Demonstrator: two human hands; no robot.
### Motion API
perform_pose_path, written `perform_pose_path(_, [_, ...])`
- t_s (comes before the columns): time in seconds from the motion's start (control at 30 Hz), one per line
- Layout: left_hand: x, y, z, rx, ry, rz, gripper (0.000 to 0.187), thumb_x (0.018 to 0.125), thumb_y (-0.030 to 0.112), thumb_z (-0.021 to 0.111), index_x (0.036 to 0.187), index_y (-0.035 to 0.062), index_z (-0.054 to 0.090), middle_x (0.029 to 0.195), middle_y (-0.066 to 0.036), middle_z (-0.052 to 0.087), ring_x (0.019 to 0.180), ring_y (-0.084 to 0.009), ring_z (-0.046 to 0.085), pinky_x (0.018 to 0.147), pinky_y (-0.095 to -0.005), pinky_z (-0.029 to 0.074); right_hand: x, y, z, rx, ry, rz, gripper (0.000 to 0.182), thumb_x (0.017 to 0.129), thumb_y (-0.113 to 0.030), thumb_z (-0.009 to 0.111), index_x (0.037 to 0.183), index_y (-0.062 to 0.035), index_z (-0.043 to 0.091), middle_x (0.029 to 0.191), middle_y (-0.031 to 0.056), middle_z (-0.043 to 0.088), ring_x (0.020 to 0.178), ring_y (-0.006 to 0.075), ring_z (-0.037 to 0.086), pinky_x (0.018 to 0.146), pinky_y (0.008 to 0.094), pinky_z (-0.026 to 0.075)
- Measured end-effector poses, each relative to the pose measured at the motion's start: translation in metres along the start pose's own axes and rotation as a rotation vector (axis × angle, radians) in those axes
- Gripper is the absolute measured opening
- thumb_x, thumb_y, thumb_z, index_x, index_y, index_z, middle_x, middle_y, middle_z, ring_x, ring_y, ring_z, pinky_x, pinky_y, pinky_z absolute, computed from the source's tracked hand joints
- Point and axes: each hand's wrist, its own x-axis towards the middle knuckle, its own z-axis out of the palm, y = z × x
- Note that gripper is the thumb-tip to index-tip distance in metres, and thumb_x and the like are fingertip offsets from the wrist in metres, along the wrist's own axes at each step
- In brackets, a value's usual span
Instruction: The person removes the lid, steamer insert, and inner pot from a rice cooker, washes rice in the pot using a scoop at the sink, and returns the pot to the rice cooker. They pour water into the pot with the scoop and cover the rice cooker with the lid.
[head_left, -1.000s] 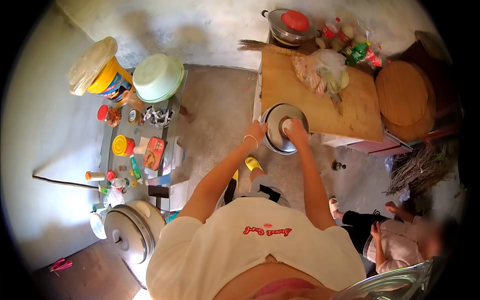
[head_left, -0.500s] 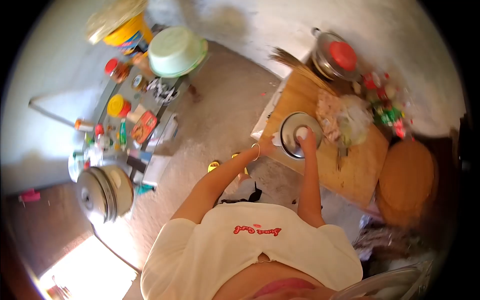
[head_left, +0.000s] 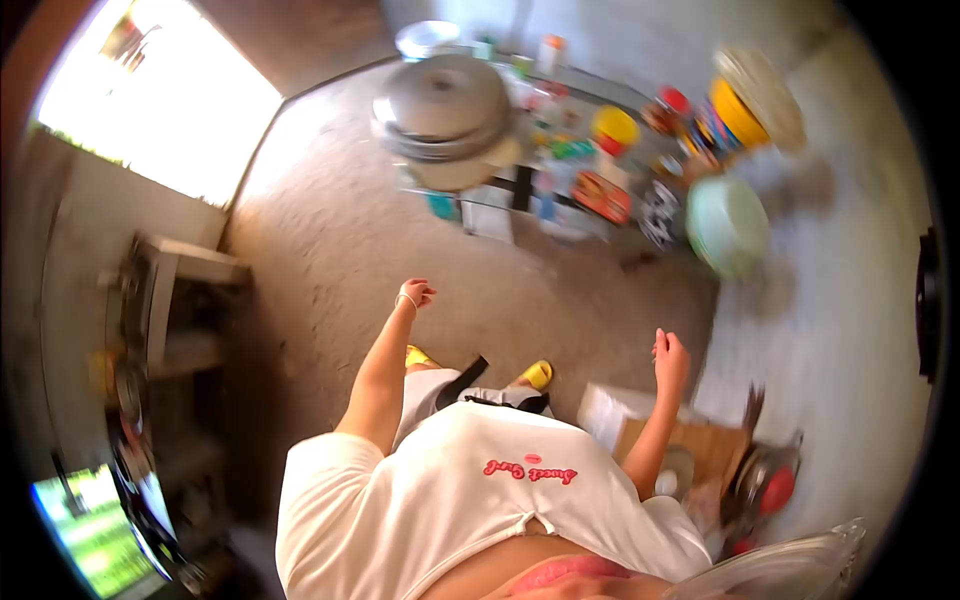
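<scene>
My left hand [head_left: 418, 292], with a bracelet at its wrist, hangs over the bare floor and holds nothing; its fingers are loosely bent and a little apart. Raised to the right, my right hand [head_left: 672, 352] has its fingers curled in, with nothing visible in them. Below it, partly behind my right forearm, a lidded pot [head_left: 678, 465] with a white knob sits on a wooden board [head_left: 715, 440]. Ahead stands a low table with a large steel pot [head_left: 445, 105], jars and packets on it. Neither hand touches any of these.
A pale green basin [head_left: 728, 225] and a yellow bucket [head_left: 738, 112] stand at the table's right end. On the left are a wooden stand [head_left: 190, 262], a lit screen [head_left: 100, 535] and a bright doorway [head_left: 165, 90]. A red-topped pot [head_left: 775, 490] is at lower right.
My view and body have turned left, away from the board. Both hands have let go of the lidded pot and moved off it, and the table now lies ahead.
</scene>
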Motion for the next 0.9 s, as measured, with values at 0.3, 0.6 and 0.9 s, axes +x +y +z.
perform_pose_path(0.3, [-0.117,-0.218,-0.252,-0.485,0.343,0.086,0.023,0.083,0.008,0.053,0.106,0.0041,0.055,0.072,-0.008,0.064,0.054,-0.0144,0.059,0.044,-0.0281,0.045,-0.035,-0.362,0.191,0.148,-0.376,-0.754,0.029,0.09,-0.028,0.05,0.077,-0.0035,0.058,0.061,0.0107,0.059,0.058,0.027,0.057,0.056,0.0363,0.043])
perform_pose_path(0.6, [-0.295,-0.358,-0.363,-1.28,1.197,-0.043,0.022,0.086,0.005,0.041,0.106,0.0092,0.051,0.073,-0.009,0.062,0.05,-0.015,0.056,0.046,-0.0288,0.05,-0.161,-0.656,0.304,0.246,-1.09,-1.206,0.018,0.088,-0.017,0.053,0.087,-0.0005,0.061,0.066,0.0059,0.062,0.056,0.0114,0.058,0.05,0.0241,0.044])
perform_pose_path(0.9, [-0.232,-0.419,-0.376,-2.126,1.238,-0.069,0.017,0.085,0.015,0.049,0.098,0.0077,0.057,0.076,-0.01,0.066,0.06,-0.0199,0.063,0.054,-0.0353,0.054,-0.486,-0.981,0.51,0.027,-1.418,-1.626,0.021,0.09,-0.017,0.049,0.085,0.0003,0.061,0.065,0.0058,0.061,0.057,0.0104,0.058,0.052,0.0249,0.045])
